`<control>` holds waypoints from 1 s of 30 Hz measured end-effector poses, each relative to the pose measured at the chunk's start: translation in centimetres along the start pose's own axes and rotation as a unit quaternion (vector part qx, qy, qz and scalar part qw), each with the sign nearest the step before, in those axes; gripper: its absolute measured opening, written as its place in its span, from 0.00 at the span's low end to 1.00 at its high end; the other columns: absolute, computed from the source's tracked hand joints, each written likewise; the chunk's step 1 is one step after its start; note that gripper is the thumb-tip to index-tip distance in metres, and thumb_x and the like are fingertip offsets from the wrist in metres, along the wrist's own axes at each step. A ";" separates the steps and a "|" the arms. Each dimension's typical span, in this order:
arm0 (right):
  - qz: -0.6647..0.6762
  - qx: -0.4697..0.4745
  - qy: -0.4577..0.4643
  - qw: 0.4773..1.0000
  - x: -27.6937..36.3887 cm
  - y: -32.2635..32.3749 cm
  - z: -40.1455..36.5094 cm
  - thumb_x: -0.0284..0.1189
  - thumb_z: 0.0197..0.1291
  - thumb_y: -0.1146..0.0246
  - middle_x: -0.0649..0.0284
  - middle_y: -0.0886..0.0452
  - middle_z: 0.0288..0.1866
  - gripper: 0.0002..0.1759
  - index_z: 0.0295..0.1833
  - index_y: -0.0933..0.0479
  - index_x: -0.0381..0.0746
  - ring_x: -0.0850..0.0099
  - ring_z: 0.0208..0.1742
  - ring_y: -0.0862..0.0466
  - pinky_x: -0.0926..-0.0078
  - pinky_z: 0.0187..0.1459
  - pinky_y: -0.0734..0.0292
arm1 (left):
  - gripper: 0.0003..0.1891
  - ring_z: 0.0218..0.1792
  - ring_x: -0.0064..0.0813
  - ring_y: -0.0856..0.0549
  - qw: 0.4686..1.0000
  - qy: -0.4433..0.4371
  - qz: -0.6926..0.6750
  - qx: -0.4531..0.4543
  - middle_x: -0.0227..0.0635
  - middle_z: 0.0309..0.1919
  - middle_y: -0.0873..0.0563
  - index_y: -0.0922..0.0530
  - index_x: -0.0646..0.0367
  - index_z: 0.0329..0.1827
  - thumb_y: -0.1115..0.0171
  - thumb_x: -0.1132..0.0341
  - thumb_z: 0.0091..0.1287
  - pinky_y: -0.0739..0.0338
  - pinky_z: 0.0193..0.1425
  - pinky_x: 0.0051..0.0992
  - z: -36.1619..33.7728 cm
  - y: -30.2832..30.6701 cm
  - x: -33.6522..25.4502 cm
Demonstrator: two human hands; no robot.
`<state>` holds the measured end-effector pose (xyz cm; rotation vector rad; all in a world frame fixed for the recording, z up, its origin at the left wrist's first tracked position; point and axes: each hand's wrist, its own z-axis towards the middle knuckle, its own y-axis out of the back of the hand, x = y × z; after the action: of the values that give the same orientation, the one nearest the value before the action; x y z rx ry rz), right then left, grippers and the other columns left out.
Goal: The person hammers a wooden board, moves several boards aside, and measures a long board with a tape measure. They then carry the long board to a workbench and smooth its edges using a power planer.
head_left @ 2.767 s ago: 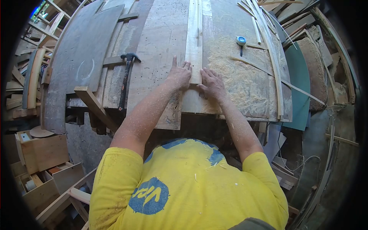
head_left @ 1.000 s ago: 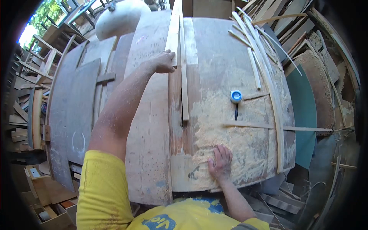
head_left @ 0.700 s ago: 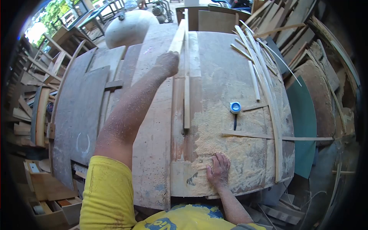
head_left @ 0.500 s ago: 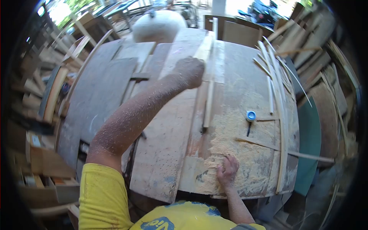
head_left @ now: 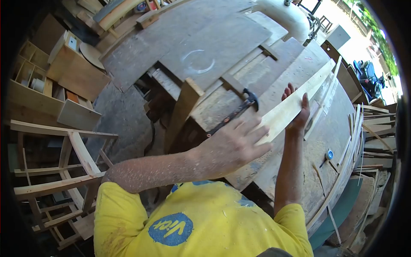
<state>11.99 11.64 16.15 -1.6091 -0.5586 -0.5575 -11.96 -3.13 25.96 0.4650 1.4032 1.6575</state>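
Observation:
A long, pale wooden board (head_left: 286,112) slants across the workbench, its far end at the upper right. My right hand (head_left: 298,112) grips it about midway from underneath, fingers at one edge and thumb at the other. By the near end of the board is my left hand (head_left: 234,143), slightly blurred, with its fingers spread and the fingertips over the wood. A claw hammer (head_left: 249,102) with a dark handle lies just beyond the left hand, by a gap in the bench. Sawdust clings to my left forearm.
The workbench (head_left: 231,38) has an open gap near my left side. At the right lie thin wood strips (head_left: 342,171) and a small blue-and-white round object (head_left: 329,154). A wooden frame (head_left: 81,154) and a wooden cabinet (head_left: 77,64) stand at left. A white tank (head_left: 291,15) is behind.
The view has swung left. My right hand has left the sawdust and now holds the board. My left hand has come back from the far side of the bench, its fist opened.

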 end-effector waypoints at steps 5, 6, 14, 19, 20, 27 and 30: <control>-0.097 0.067 -0.068 0.991 -7.7 -6.9 -1.3 0.43 0.71 0.51 0.45 0.28 0.65 0.31 0.68 0.40 0.30 0.60 0.53 0.20 0.60 0.55 0.21 | 0.45 0.72 0.62 0.40 0.967 0.172 -0.180 -0.053 0.64 0.70 0.40 0.38 0.68 0.71 0.26 0.55 0.54 0.42 0.74 0.47 -10.6 0.2 4.1; -0.106 0.051 -0.100 0.988 -9.0 -9.9 -1.2 0.44 0.71 0.51 0.46 0.28 0.65 0.31 0.68 0.39 0.30 0.59 0.55 0.20 0.58 0.56 0.22 | 0.45 0.71 0.63 0.39 0.949 0.231 -0.194 -0.089 0.65 0.70 0.40 0.39 0.70 0.70 0.26 0.56 0.54 0.41 0.74 0.47 -12.2 0.4 5.1; -0.625 0.173 -0.007 0.761 -19.1 -15.9 1.3 0.49 0.59 0.34 0.48 0.24 0.62 0.41 0.69 0.33 0.31 0.64 0.59 0.21 0.67 0.61 0.28 | 0.33 0.55 0.50 0.21 0.948 0.288 -0.063 -0.123 0.54 0.55 0.22 0.33 0.68 0.68 0.37 0.65 0.60 0.29 0.63 0.37 -23.7 4.8 22.4; -0.657 0.202 -0.082 0.722 -21.9 -13.5 -2.0 0.37 0.57 0.32 0.58 0.16 0.44 0.25 0.55 0.24 0.30 0.73 0.44 0.18 0.73 0.48 0.22 | 0.34 0.55 0.53 0.21 0.949 0.315 0.006 -0.030 0.51 0.59 0.27 0.33 0.59 0.68 0.34 0.60 0.58 0.25 0.59 0.43 -31.1 -0.3 30.2; -0.639 0.162 -0.096 0.746 -22.4 -13.1 -2.8 0.34 0.58 0.33 0.60 0.16 0.41 0.22 0.52 0.23 0.30 0.76 0.41 0.17 0.75 0.45 0.21 | 0.33 0.55 0.52 0.21 0.946 0.323 0.034 -0.022 0.50 0.59 0.27 0.32 0.59 0.67 0.34 0.60 0.57 0.26 0.59 0.43 -31.8 -1.3 30.8; -0.588 0.029 -0.109 0.801 -21.5 -12.4 -9.9 0.28 0.58 0.37 0.63 0.17 0.40 0.20 0.55 0.25 0.32 0.77 0.39 0.18 0.79 0.42 0.23 | 0.32 0.56 0.44 0.23 0.958 0.272 -0.017 -0.087 0.45 0.58 0.26 0.27 0.58 0.60 0.27 0.60 0.52 0.29 0.62 0.41 -31.0 -8.8 26.3; -0.559 0.025 -0.112 0.821 -21.4 -12.9 -14.1 0.27 0.58 0.37 0.63 0.17 0.42 0.20 0.55 0.25 0.32 0.76 0.42 0.19 0.77 0.46 0.24 | 0.48 0.60 0.46 0.26 0.951 0.299 -0.073 0.002 0.47 0.58 0.26 0.39 0.57 0.70 0.22 0.53 0.47 0.30 0.63 0.44 -30.6 -17.1 20.6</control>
<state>-13.18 -1.92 13.53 -1.1583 -1.7168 -1.1911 -39.51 -5.23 -3.89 -0.1654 1.8199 1.7465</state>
